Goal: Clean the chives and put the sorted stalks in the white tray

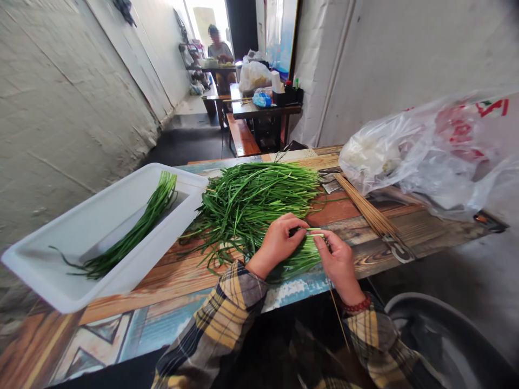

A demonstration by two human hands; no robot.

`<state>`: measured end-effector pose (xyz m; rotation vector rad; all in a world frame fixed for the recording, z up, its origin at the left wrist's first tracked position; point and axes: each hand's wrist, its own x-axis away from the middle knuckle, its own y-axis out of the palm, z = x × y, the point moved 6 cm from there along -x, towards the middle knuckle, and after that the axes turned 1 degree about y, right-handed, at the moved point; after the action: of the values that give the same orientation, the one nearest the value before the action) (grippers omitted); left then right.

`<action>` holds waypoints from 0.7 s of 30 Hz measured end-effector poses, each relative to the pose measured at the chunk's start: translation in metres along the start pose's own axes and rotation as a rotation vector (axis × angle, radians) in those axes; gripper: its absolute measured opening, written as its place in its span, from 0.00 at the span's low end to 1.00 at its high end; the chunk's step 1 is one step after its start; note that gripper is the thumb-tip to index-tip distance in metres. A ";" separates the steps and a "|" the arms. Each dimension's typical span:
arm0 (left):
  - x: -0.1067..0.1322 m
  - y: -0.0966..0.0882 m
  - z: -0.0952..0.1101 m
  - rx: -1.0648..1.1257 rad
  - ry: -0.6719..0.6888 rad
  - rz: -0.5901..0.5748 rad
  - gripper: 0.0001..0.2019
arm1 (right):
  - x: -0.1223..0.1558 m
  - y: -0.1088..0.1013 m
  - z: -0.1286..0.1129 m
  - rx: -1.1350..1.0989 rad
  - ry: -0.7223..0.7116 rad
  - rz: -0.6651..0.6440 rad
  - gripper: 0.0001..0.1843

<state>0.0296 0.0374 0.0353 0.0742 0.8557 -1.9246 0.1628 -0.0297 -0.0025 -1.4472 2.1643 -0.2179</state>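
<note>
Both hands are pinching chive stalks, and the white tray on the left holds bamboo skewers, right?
Not quite. In the head view the white tray holds a bundle of chives; the bamboo skewers lie on the table. The left hand and right hand do pinch chive stalks.

White tub w/ some greens, left of frame; clear plastic bag upper right; dark basin btm right; cluttered table top ctr.

Patchwork wooden table, painted in patches. On it: a white tray at the left end, a loose heap of chives in the middle, skewers beside them, plastic bags far right.
</note>
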 end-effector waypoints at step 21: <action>0.000 0.002 0.002 0.053 0.018 0.007 0.06 | 0.000 0.000 0.001 -0.006 0.010 -0.008 0.15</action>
<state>0.0315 0.0357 0.0357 0.1268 0.8156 -1.9429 0.1631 -0.0298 -0.0035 -1.4609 2.1694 -0.2215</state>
